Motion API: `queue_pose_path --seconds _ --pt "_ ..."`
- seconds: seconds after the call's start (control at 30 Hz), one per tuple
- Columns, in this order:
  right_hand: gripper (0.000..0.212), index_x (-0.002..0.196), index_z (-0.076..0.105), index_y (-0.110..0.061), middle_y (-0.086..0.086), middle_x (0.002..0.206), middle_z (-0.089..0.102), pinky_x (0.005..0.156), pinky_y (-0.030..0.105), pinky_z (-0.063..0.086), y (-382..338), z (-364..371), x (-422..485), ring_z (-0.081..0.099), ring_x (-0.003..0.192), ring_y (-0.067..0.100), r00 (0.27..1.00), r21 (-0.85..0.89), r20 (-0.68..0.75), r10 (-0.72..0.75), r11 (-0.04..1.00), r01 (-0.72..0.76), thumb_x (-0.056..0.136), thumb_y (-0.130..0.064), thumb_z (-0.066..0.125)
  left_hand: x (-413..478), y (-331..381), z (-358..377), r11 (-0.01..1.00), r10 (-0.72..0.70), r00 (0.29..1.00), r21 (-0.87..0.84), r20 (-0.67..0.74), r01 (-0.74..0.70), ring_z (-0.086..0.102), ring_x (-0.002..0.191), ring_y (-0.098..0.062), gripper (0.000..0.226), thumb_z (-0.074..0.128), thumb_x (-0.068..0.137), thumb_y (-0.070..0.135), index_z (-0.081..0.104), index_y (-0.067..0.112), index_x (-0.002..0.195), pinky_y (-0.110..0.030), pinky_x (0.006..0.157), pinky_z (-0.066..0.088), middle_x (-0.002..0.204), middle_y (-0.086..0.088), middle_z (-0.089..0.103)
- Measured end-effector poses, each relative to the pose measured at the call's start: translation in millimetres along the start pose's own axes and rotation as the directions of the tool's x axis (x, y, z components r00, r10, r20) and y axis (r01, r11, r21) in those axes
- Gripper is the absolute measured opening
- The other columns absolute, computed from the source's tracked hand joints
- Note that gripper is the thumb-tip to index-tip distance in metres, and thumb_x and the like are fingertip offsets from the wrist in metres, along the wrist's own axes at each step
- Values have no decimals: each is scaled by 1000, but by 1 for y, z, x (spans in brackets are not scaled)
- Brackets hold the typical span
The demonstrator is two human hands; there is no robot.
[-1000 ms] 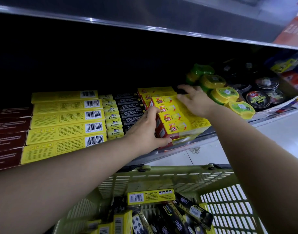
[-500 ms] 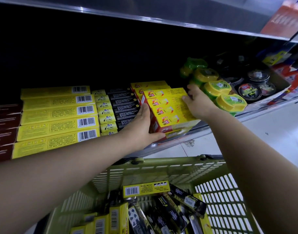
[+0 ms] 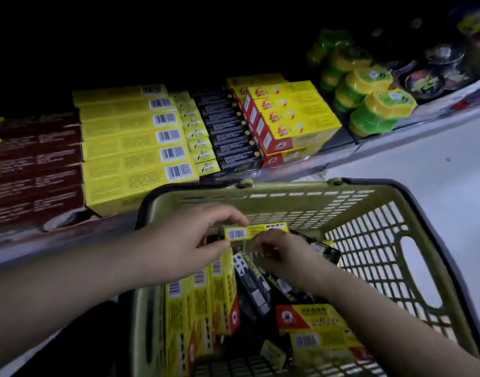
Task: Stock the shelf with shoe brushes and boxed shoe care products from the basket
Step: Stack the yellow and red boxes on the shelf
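Note:
The green plastic basket (image 3: 374, 235) sits below the shelf and holds yellow boxes (image 3: 203, 303), black packets (image 3: 252, 281) and a red-and-yellow box (image 3: 309, 319). My left hand (image 3: 184, 240) is inside it and pinches the barcode end of a small yellow box (image 3: 256, 231) lying near the basket's far wall. My right hand (image 3: 285, 257) is beside it with fingers curled down among the black packets, just under that box. Blur hides whether it holds anything. On the shelf stands a stack of yellow-and-red boxes (image 3: 296, 115).
The shelf also carries long yellow barcode boxes (image 3: 130, 148), black boxes (image 3: 230, 137), dark red boxes (image 3: 34, 164), green-and-yellow tubs (image 3: 369, 104) and round tins (image 3: 423, 80) at the right. Pale floor (image 3: 423, 164) shows right of the basket.
Both hands left the yellow-and-red stack on the shelf and dropped into the basket. My left hand has taken hold of the small yellow box. The view has tilted down.

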State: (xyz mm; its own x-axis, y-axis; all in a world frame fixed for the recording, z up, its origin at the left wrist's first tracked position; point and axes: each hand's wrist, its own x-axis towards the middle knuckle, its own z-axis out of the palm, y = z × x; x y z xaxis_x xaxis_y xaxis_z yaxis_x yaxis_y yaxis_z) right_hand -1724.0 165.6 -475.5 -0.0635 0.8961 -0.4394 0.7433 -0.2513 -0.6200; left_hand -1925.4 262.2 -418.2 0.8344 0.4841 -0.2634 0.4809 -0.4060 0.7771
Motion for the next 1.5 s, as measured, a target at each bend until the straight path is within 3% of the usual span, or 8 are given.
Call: queue_pose_path --seconds 0.17,0.4,0.57,0.8,1.03,1.17,1.33,1.5 --pt "81 147 12 -20 7 148 26 106 38 35 2 74 20 30 136 25 985 27 132 115 992 -119 86 -36 62 -9 -12 6 977 -121 992 -181 -44 111 52 108 11 34 50 92 7 57 37 106 -29 97 46 113 23 59" --pt "77 142 28 -23 6 142 25 106 31 33 2 89 38 38 129 25 986 73 70 151 985 -156 79 -35 71 -8 -15 21 930 -170 985 -331 2 161 56 99 10 32 49 92 0 57 30 101 -13 91 45 108 14 62" --pt "60 128 43 -17 3 124 49 99 38 42 9 83 33 46 116 17 990 137 132 46 988 -64 78 -26 75 -6 -18 31 895 -224 973 -385 49 225 56 100 6 31 50 91 2 54 31 100 -12 91 45 110 12 61" --pt "111 147 15 -20 1 147 30 111 36 19 18 95 19 18 135 21 965 -292 261 -22 951 101 62 -54 78 -3 -20 34 886 -265 962 -378 58 267 53 104 4 30 49 91 3 52 30 103 -12 87 43 110 12 58" --pt "102 139 34 -27 -1 132 35 102 35 25 36 88 20 27 119 19 957 -312 288 -24 943 118 54 -64 76 -2 -20 35 881 -279 956 -373 88 291 53 103 0 27 51 90 4 54 26 106 -15 87 44 109 10 58" --pt "65 120 55 -24 -1 129 41 96 27 35 45 58 14 40 116 17 909 -264 398 -125 933 244 64 -43 81 -2 -21 35 879 -283 953 -367 108 303 54 103 0 27 52 89 5 54 27 104 -16 87 44 109 10 58" --pt "29 95 65 -20 -5 101 65 75 28 50 43 3 -3 63 91 13 978 6 34 -207 978 207 71 -18 81 0 -23 37 863 -322 939 -369 124 345 50 110 -2 28 52 93 17 48 25 120 -11 87 40 120 11 53" --pt "34 95 57 -27 -4 128 56 85 20 47 16 -10 -18 58 112 9 955 416 -154 -254 860 296 71 -12 77 1 -18 31 794 -396 850 -336 346 507 43 109 -2 44 40 88 54 47 36 127 -20 88 34 118 21 46"
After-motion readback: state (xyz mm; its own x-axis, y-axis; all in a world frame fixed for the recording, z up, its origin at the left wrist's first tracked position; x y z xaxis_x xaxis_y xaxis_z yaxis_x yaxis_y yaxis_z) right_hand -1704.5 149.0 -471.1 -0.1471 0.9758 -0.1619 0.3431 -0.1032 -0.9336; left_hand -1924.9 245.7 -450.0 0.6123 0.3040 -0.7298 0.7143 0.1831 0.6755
